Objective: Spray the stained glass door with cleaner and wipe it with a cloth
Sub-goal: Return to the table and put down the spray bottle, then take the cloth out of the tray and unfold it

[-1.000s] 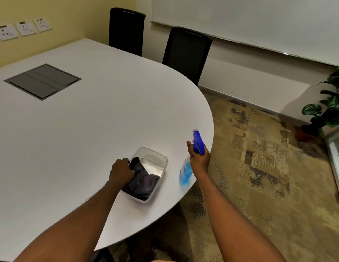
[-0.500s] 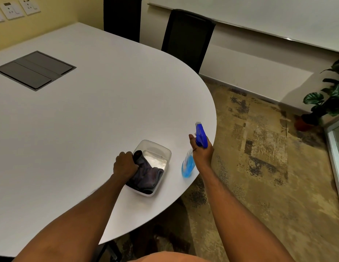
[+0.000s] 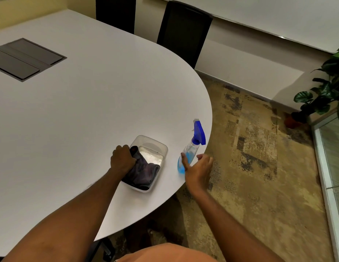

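Observation:
A spray bottle [image 3: 191, 151] with a blue trigger head and blue liquid stands upright near the rounded edge of the white table [image 3: 89, 114]. My right hand [image 3: 198, 169] is open beside the bottle's lower part, fingers spread, with the bottle standing free of it. A dark cloth [image 3: 143, 172] lies in a clear plastic tub [image 3: 159, 146] to the left of the bottle. My left hand [image 3: 122, 158] is closed on the cloth at the tub's near-left corner. A strip of the glass door [image 3: 333, 157] shows at the right edge.
Two black chairs [image 3: 182, 29] stand behind the table against the wall. A grey cable hatch [image 3: 23, 58] is set into the tabletop at left. A potted plant [image 3: 323, 91] stands in the right corner. Patterned carpet covers the floor.
My right hand has let go of the spray bottle's neck and dropped lower, fingers now spread beside the bottle. The left hand stays closed on the cloth in the tub.

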